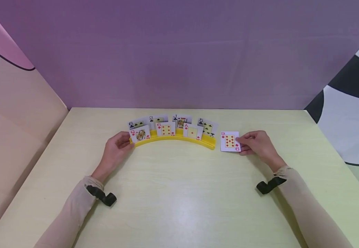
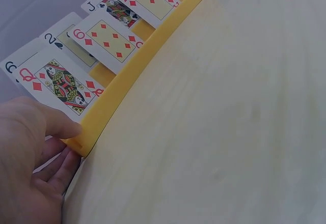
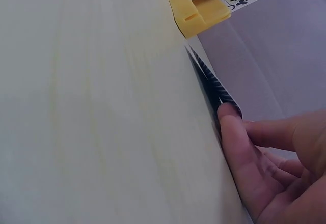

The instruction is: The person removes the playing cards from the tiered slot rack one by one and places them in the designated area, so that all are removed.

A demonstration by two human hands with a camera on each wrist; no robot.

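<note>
The right hand (image 1: 257, 144) pinched a white nine-of-diamonds playing card (image 1: 230, 141), face up with red pips, its dark patterned back apparently tilted just off the pale yellow wooden table (image 1: 179, 199), right of the curved yellow plastic card holder (image 1: 173, 138). The left hand (image 1: 117, 146) gripped that holder's left end, thumb beside the queen of diamonds (image 2: 63, 85). Seven cards stood upright there.

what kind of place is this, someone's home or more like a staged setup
Likely a staged tabletop setup, not a home: a pale wooden table walled in by purple and patterned cloth backdrops. On it only a yellow curved card holder with cards, steadied by the left hand, and a nine of diamonds in the right hand.
</note>
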